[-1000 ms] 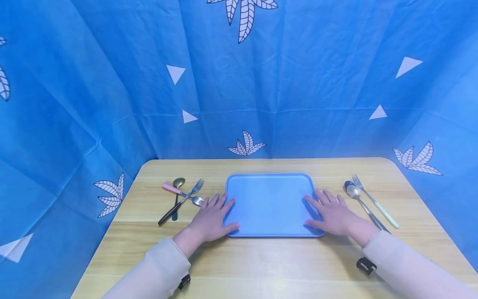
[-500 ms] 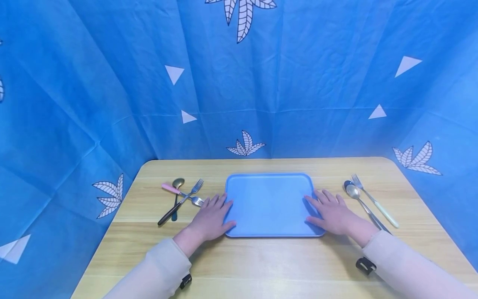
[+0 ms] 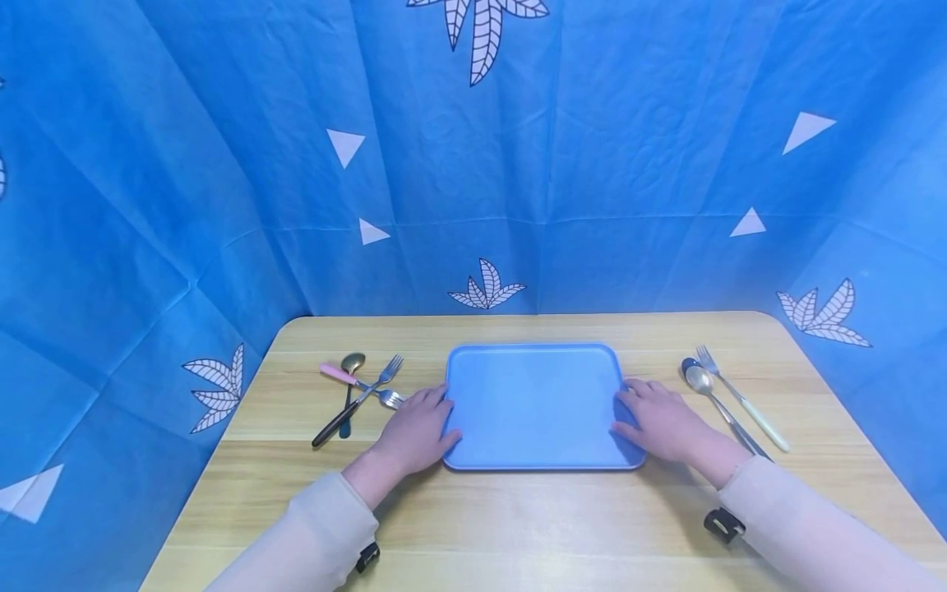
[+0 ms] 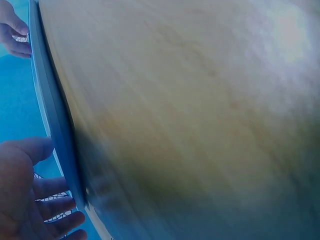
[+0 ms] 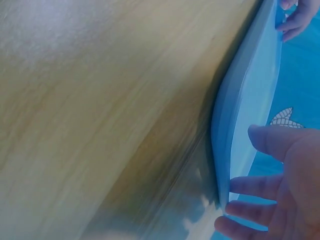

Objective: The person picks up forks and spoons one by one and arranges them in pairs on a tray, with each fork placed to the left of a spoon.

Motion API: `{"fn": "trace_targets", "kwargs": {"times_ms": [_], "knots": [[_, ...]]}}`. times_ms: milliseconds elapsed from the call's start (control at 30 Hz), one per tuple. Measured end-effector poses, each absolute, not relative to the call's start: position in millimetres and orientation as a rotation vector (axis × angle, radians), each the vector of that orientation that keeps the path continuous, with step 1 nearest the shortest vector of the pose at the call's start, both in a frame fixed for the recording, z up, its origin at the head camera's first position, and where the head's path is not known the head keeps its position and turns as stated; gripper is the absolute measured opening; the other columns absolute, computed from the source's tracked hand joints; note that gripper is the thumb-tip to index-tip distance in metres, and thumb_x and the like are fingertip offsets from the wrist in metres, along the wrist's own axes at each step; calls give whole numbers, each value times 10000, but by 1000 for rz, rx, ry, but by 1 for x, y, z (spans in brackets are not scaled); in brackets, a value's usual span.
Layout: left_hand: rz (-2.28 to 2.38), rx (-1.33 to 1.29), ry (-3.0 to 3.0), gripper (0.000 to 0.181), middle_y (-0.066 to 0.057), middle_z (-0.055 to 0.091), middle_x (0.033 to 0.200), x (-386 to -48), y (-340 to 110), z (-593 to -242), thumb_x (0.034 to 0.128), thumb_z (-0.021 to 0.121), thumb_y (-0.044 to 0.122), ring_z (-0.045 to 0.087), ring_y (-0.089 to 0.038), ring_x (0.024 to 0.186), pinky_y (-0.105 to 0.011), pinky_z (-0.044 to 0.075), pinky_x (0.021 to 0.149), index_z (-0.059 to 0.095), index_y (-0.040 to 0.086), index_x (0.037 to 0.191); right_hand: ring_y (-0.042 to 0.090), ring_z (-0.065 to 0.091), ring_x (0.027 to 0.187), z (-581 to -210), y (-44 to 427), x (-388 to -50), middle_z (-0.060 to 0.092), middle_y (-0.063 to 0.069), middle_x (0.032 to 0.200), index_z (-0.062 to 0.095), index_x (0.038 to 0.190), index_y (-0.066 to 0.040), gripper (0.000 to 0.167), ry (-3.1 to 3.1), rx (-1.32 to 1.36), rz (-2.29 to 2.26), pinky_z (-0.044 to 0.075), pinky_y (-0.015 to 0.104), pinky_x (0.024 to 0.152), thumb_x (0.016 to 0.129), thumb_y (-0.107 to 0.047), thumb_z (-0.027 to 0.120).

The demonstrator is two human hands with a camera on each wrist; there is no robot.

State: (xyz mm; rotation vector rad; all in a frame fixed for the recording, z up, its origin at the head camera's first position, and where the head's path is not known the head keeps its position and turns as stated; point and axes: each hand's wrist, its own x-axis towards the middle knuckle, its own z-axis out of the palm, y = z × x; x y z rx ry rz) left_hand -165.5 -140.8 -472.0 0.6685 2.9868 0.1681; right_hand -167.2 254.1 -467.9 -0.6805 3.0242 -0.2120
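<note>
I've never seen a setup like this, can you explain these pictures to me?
There's no machine at work: you're seeing one person's bare left hand and right hand. The wide picture is filmed from the head, the two close ones from the wrists. On the wood-grain table lies a blue tray. Left of it cross a black-handled fork, pink-handled fork and dark-handled spoon; right, a green-handled fork and apparently two spoons. Both hands' fingers touch the tray's edges, but no firm grip shows.
</note>
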Motion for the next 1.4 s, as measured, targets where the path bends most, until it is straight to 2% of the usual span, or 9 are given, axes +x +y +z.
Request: {"fn": "trace_targets", "kwargs": {"times_ms": [300, 500, 667, 933, 1133, 1233, 1400], "knots": [[404, 569, 2999, 428, -243, 465, 1474, -170, -136, -473, 987, 622, 252, 472, -403, 1334, -507, 379, 1098, 608, -46, 1293, 505, 580, 1101, -467, 252, -169, 579, 332, 1246, 668, 1107, 92, 355, 3083, -712, -308, 462, 593, 957, 850, -139, 750], [588, 506, 3007, 272, -255, 549, 1378, -173, -133, -475, 941, 664, 105, 560, -405, 1243, -491, 434, 1052, 673, -55, 1161, 428, 650, 983, -467, 252, -172, 640, 276, 1121, 681, 1064, 84, 278, 3079, -674, -397, 526, 535, 886, 832, -56, 741], [688, 398, 2991, 278, -236, 565, 1366, -173, -132, -475, 910, 686, 57, 563, -389, 1243, -476, 435, 1052, 674, -53, 1164, 376, 659, 898, -469, 252, -175, 636, 223, 1030, 688, 1046, 74, 257, 3044, -584, -461, 554, 499, 821, 805, -2, 732], [841, 193, 2944, 440, -209, 668, 1196, -174, -128, -475, 856, 711, 11, 627, -374, 1132, -477, 492, 977, 603, -60, 1277, 382, 644, 893, -472, 250, -175, 632, 239, 1001, 649, 1122, 110, 370, 3053, -465, -536, 551, 512, 807, 762, 49, 713], [910, 84, 2908, 399, -141, 707, 1013, -175, -127, -473, 845, 680, -11, 666, -319, 978, -448, 533, 884, 630, -46, 1240, 376, 636, 884, -473, 250, -176, 654, 237, 967, 586, 1216, 154, 467, 3012, -364, -623, 540, 524, 802, 778, 28, 689], [896, 64, 2911, 367, -120, 703, 966, -176, -127, -471, 836, 691, -4, 664, -295, 931, -435, 538, 857, 651, -45, 1199, 287, 603, 751, -472, 250, -177, 632, 143, 822, 565, 1236, 165, 493, 2972, -319, -664, 536, 446, 697, 775, 30, 675], [887, 34, 2914, 354, -102, 701, 932, -176, -127, -470, 832, 707, 13, 663, -273, 894, -423, 541, 833, 657, -47, 1177, 173, 454, 564, -472, 250, -179, 477, 20, 620, 547, 1243, 175, 501, 2921, -273, -702, 417, 321, 526, 777, 29, 656]]}}
